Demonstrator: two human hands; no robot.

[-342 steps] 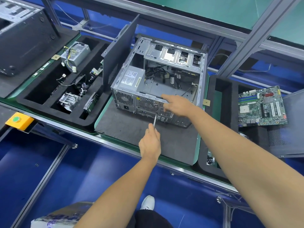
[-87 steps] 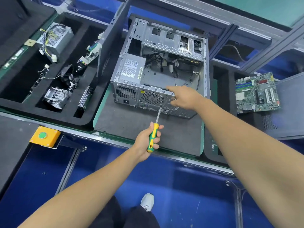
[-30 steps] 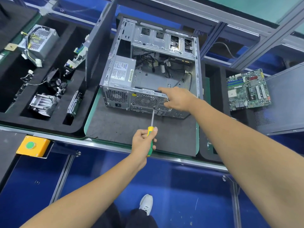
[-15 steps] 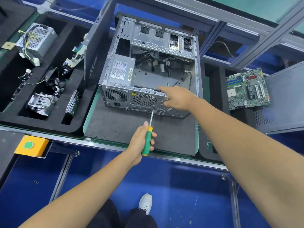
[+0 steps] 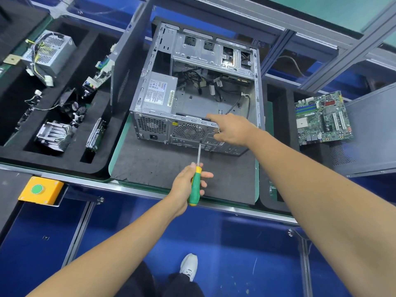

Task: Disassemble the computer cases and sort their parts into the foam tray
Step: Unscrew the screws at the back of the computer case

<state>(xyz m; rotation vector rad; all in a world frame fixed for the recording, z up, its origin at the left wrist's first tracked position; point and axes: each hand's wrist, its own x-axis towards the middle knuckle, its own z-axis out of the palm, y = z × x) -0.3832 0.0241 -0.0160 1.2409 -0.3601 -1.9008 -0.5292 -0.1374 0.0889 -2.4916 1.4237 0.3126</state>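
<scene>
An open grey computer case [image 5: 192,86] lies on a dark mat [image 5: 162,166], its rear panel facing me. A power supply [image 5: 159,92] and loose cables remain inside. My left hand [image 5: 188,185] grips a green and yellow screwdriver [image 5: 194,185], whose tip meets the rear panel below the fan grille. My right hand [image 5: 232,129] holds the top edge of the rear panel, fingers curled over it. The black foam tray [image 5: 70,166] on the left holds a power supply [image 5: 48,53], a heatsink [image 5: 53,136], a fan, a drive and a board.
A detached side panel [image 5: 128,58] stands upright between tray and case. A green motherboard [image 5: 322,118] lies in a second foam tray at the right, beside another grey panel [image 5: 372,129]. A yellow box with a green button [image 5: 40,190] sits on the bench rail.
My left hand has shifted its grip on the screwdriver handle, fingers now looser, with the tip still at the rear panel. My right hand stays on the case edge.
</scene>
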